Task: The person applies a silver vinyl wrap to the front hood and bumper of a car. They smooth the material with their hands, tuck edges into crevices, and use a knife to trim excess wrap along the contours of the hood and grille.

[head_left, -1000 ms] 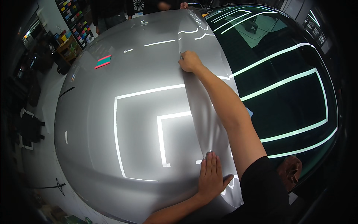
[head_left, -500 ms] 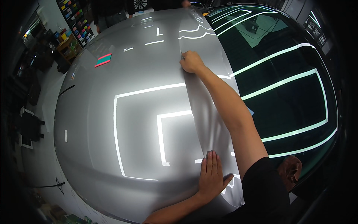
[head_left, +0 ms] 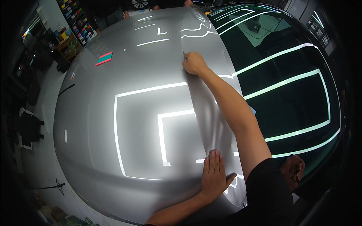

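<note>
- The left hand (head_left: 213, 176) lies flat at the lower middle of the frame, fingers (head_left: 211, 160) straight and together, thumb spread, pressing on the silver film (head_left: 211, 124).
- The right hand (head_left: 194, 63), upper middle, is closed, fingers pinched on the film's far edge.
- The film strip runs between both hands over the silver car hood (head_left: 124, 132).
- The dark windshield (head_left: 286, 86) fills the right.
- A red-and-green squeegee (head_left: 104, 58) rests on the hood, upper left.
</note>
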`<state>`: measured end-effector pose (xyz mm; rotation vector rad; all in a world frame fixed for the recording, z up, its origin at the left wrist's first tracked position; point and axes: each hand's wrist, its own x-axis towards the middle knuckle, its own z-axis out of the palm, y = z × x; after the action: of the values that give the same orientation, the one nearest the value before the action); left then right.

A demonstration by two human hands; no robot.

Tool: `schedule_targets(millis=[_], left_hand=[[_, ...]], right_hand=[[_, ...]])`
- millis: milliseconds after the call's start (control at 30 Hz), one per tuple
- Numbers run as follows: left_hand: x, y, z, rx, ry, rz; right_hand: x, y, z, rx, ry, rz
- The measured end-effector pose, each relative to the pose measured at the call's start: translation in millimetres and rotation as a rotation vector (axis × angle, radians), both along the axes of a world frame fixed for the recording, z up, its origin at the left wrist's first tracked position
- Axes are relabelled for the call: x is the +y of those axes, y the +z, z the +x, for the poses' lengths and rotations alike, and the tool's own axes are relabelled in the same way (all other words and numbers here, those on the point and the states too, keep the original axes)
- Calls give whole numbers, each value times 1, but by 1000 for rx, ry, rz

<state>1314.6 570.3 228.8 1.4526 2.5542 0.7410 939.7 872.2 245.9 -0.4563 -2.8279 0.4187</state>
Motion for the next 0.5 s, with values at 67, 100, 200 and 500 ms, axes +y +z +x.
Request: schedule_targets(millis=[67,100,200,500], left_hand=[[0,-1,1,-4,6,14],[0,-2,1,-6,9,21],[0,-5,1,-5,-1,22],[1,-5,2,3,2,33]], right_hand=[[-2,2,4,6,11,-4],[-3,3,6,9,16,-6],[-10,8,11,0,15,-5],[-14,9,26,29,16,-15]])
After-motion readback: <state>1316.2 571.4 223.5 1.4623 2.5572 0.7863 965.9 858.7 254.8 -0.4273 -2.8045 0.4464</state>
